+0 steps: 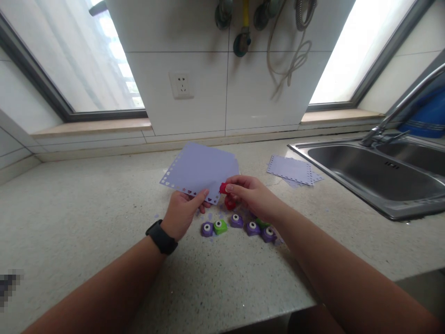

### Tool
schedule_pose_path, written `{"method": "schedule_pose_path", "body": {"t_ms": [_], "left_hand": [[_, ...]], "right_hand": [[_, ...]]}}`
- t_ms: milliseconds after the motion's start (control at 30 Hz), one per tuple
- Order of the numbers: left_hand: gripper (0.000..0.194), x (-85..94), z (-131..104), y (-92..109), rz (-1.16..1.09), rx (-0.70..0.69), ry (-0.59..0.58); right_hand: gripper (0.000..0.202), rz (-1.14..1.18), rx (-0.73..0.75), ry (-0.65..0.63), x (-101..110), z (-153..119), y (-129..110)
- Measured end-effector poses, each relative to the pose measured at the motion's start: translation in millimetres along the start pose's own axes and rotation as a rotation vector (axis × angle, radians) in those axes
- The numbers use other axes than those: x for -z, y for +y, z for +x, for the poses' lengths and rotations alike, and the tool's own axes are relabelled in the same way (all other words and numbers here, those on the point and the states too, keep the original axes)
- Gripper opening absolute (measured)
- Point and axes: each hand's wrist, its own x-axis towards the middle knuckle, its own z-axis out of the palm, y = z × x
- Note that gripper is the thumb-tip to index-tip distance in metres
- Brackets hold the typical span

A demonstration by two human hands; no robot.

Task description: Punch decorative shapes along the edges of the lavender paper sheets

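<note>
A sheet of lilac paper (205, 164) is held up off the counter, with small cut-out shapes along its left and front edges. My left hand (182, 211) grips its front edge, thumb on top and fingers beneath. In my right hand (252, 195) is a red craft punch (224, 188), pinched between thumb and fingers at the sheet's front right corner. Another red piece (230, 202) shows just under it; whether it is part of the same punch I cannot tell. Below the hands sit several purple punches (237, 221) and a green punch (220, 226). Another green one is partly hidden by my right hand.
Punched lilac sheets (290, 169) lie in a pile at the right, beside a steel sink (347, 181) with a faucet (399, 102). Tiny paper scraps dot the speckled counter (104, 213). A tiled wall with a socket (181, 85) and pipes stands behind.
</note>
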Motion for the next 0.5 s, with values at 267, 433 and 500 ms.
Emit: {"method": "schedule_pose_path", "body": {"t_ms": [267,433,500], "left_hand": [[0.033,-1.9,-1.9,5.6,0.074,0.002,0.017],[0.036,-0.9,-2.6,4.1,0.084,-0.003,0.014],[0.037,-0.7,-2.6,3.2,0.085,-0.004,0.015]], "right_hand": [[0.026,-0.010,-0.015,-0.005,-0.3,-0.2,-1.6],[0.024,-0.007,0.007,-0.015,-0.6,-0.5,-0.9],[0.024,-0.011,0.008,-0.014,-0.7,-0.5,-0.6]]}}
